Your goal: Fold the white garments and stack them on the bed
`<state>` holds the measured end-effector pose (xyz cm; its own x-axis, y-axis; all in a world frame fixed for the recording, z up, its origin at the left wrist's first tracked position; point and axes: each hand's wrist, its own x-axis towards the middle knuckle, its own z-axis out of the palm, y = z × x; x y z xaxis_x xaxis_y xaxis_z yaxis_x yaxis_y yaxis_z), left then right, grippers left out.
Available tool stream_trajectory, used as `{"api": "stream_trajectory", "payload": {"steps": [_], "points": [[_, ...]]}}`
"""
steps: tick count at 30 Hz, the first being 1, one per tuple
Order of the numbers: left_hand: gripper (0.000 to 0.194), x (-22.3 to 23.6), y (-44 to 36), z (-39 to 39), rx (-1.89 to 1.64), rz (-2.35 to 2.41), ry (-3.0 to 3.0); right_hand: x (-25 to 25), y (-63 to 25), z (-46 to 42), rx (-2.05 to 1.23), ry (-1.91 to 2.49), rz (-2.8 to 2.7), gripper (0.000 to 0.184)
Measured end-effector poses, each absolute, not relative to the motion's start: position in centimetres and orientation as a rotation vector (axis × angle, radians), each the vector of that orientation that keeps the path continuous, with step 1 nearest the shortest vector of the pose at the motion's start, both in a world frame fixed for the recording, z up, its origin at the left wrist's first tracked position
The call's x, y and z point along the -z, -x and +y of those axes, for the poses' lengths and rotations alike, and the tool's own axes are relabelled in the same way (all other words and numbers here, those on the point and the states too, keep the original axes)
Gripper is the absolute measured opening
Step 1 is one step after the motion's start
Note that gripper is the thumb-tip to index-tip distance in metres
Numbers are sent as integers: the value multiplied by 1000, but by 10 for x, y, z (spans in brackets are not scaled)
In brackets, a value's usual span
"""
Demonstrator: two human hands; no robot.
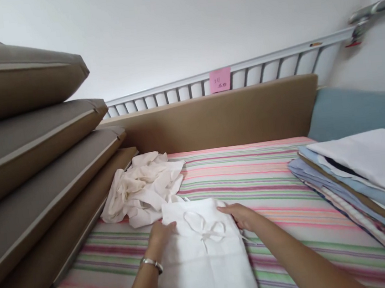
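A folded white garment (205, 262) with a drawstring tied in a bow near its top edge lies in front of me. My left hand (162, 236) grips its upper left edge, thumb on top and the other fingers hidden. At the upper right edge my right hand (240, 216) is closed on the cloth in the same way. Just beyond my left hand, a crumpled cream-white cloth (148, 183) lies in a loose heap. Under both spreads a striped cloth (247, 175) in pink, green and purple.
Thick brown and grey cushions (39, 128) are stacked along the left. On the right stands a pile of folded fabrics (364, 176). A brown padded board (217, 118) runs along the back, before a white radiator (180, 93) bearing a pink note (220, 80).
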<state>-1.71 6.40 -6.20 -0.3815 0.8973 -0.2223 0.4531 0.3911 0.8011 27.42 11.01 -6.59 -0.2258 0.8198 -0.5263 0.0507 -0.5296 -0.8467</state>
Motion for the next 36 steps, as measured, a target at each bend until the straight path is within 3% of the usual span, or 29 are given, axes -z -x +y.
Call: {"api": "stream_trajectory", "payload": {"steps": [3, 9, 15, 20, 24, 27, 29, 32, 36], "points": [[22, 65, 17, 67, -863, 1883, -1103, 74, -272, 114, -1899, 1391, -1056, 35], [40, 38, 16, 48, -964, 1662, -1043, 62, -284, 105, -1825, 1205, -1048, 38], [46, -51, -1, 50, -1126, 1522, -1304, -29, -320, 97, -1525, 1170, -1197, 34], [28, -107, -24, 43, -1420, 1374, -1909, -103, -361, 69, -1011, 1038, -1382, 39], [18, -69, -43, 23, -1348, 1276, -2237, -76, -397, 16, -716, 1020, -1538, 22], [21, 2, -48, -1, -935, 1316, -2267, -7, -432, -23, -815, 1193, -1767, 10], [24, 47, -41, -18, -675, 1334, -2234, 35, -456, -40, -907, 1399, -1800, 14], [24, 88, -23, -34, -831, 1553, -1963, 62, -478, -43, -877, 1621, -1633, 19], [37, 90, -26, -44, -1054, 1745, -1291, 44, -459, -22, -668, 1685, -1590, 27]]}}
